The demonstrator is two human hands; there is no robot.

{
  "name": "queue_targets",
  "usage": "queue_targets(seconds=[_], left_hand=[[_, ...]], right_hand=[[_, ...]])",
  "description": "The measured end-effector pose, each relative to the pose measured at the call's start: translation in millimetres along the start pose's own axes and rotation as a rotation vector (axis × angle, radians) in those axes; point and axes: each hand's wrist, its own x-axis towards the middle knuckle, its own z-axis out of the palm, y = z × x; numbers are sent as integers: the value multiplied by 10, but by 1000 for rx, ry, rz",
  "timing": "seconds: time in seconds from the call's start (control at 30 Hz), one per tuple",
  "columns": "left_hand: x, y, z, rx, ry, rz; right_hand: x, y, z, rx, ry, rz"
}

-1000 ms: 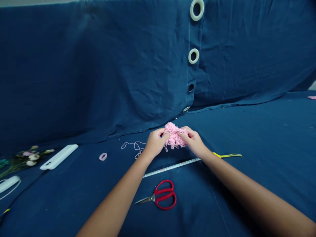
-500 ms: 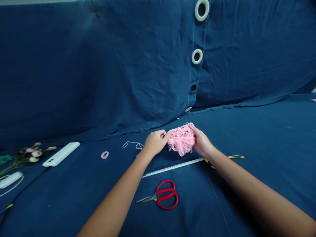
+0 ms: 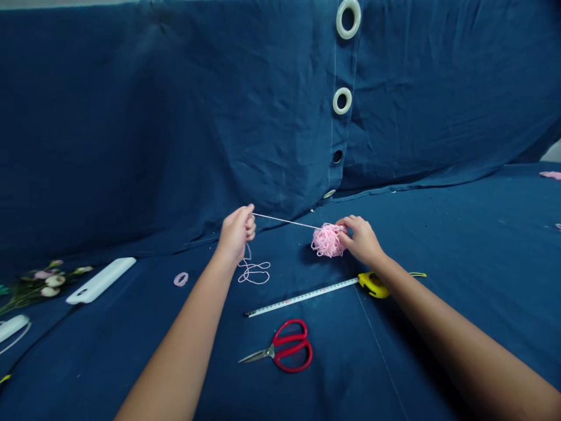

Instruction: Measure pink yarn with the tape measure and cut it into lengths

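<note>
A fluffy bundle of pink yarn (image 3: 328,240) is gripped at its right side by my right hand (image 3: 360,238), thumb and fingers closed on it. From the bundle a single yarn strand (image 3: 287,221) runs taut to my left hand (image 3: 238,231), whose fingers are closed in a fist around it. Below the left hand, the loose yarn tail (image 3: 255,272) lies in loops on the blue cloth. Nearer to me are an extended tape measure (image 3: 372,285) with a yellow case and red-handled scissors (image 3: 293,346), their blades pointing left.
A small pink yarn ring (image 3: 180,279) lies left of my left forearm. Farther left are a white power strip (image 3: 101,280) with a black cord and some artificial flowers (image 3: 50,280). Blue cloth (image 3: 175,117) with white grommets (image 3: 342,100) hangs behind. Something pink (image 3: 550,175) lies far right.
My left hand has moved left and up, away from the bundle, drawing a strand straight between the hands. The bundle shifted slightly right and looks smaller. The tape measure's case has come into fuller view.
</note>
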Motion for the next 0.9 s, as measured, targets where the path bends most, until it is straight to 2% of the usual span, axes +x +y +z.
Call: queue_targets(seconds=[0.1, 0.2, 0.37, 0.43, 0.5, 0.57, 0.63, 0.67, 0.73, 0.8, 0.9], left_hand=[[35, 160, -115, -48, 50, 60], [47, 219, -165, -39, 33, 76], [4, 198, -122, 78, -75, 14], [-33, 214, -81, 160, -173, -51], [-77, 260, -34, 199, -270, -104], [-120, 332, 11, 184, -326, -121], [-153, 413, 42, 144, -320, -97], [-163, 450, 48, 125, -300, -73], [-164, 503, 33, 107, -252, -24], [-138, 510, -17, 138, -225, 10], [-61, 409, -130, 353, -145, 48]], right_hand=[[1, 93, 11, 6, 43, 88], [1, 137, 11, 72, 101, 148], [29, 179, 1, 246, 280, 324], [27, 144, -7, 280, 301, 295], [-2, 63, -11, 255, 129, 176], [-54, -38, -1, 150, -187, 64], [-109, -115, 26, -7, -458, 23], [-130, -137, 43, -71, -527, 24], [-148, -143, 75, -95, -536, 56], [-139, -125, 91, -16, -461, 99], [-101, -131, 94, 108, -400, 134]])
